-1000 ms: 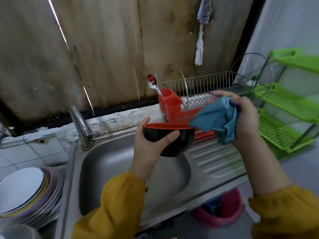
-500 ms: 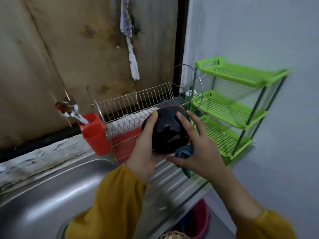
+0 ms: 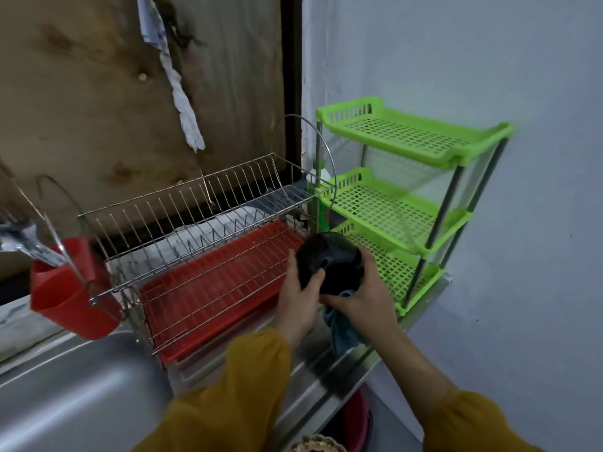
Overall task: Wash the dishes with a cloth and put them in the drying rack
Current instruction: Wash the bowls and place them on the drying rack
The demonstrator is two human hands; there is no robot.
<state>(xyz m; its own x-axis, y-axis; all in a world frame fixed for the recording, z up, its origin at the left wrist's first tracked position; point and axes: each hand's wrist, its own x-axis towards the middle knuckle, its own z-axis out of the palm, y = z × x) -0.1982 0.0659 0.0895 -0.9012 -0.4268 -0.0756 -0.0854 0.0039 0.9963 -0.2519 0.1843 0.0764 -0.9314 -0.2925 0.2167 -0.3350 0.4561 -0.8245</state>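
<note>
A black bowl (image 3: 329,259) is held upside down at the right end of the wire drying rack (image 3: 202,223), just above its red drip tray (image 3: 208,288). My left hand (image 3: 300,298) grips the bowl's left side, thumb across its outside. My right hand (image 3: 365,298) clasps the bowl's right side and also holds a blue cloth (image 3: 342,331), which hangs below the palm. The bowl's inside is hidden.
A red cutlery cup (image 3: 68,288) with spoons hangs on the rack's left end. A green three-tier plastic shelf (image 3: 401,203) stands right of the rack, with a green bottle (image 3: 321,177) behind. The steel sink (image 3: 71,396) lies lower left. A red bucket (image 3: 355,425) sits below the counter.
The bowl went from upright over the sink to inverted at the rack's right end. My right hand, earlier apart with the cloth, now clasps the bowl too. The view swung right.
</note>
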